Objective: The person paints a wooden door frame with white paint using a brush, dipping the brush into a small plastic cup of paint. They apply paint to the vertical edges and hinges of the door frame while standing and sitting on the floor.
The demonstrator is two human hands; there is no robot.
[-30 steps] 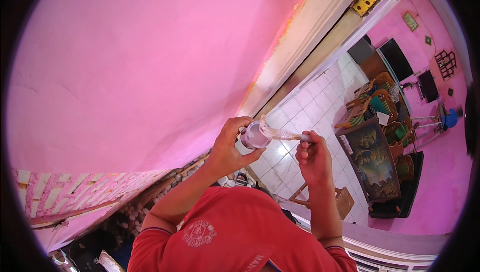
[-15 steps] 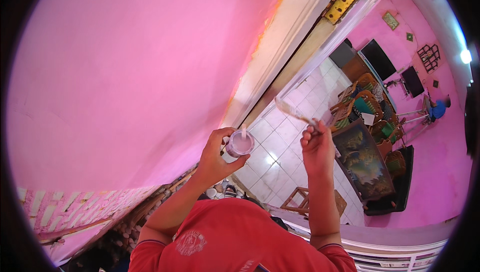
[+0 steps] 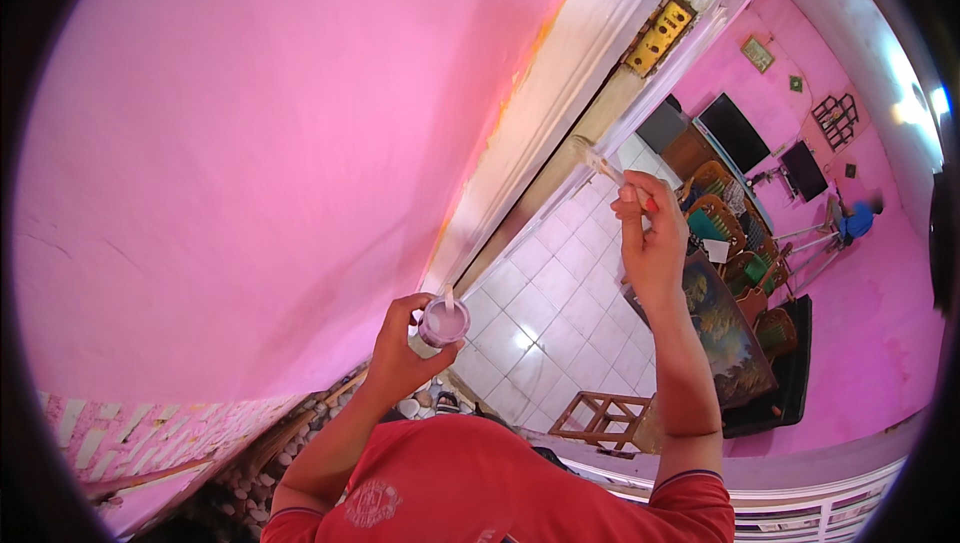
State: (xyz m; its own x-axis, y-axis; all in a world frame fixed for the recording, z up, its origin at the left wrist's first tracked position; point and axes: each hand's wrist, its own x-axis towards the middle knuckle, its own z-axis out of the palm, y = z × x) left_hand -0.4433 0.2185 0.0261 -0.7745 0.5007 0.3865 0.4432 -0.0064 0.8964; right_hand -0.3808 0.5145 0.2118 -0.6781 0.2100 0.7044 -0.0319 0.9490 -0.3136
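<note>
My left hand is closed around a small clear cup of pinkish paint, held out at the left of the doorway. A pale flat stick stands up in the cup. My right hand is raised at the right of centre, fingers closed on the handle of a paintbrush. The bristles point left and lie at the beige edge of the door frame; whether they touch it I cannot tell. Farther up that edge sits a yellow lock plate.
A pink wall fills the left. Through the doorway are white floor tiles, a wooden stool frame, a picture-covered panel, stacked chairs and dark screens. A person in blue is at the far right. Pebbles lie below.
My right hand has risen away from me, bringing the bristles from over the floor tiles to the door frame edge. My left hand and the cup sit slightly lower and farther left.
</note>
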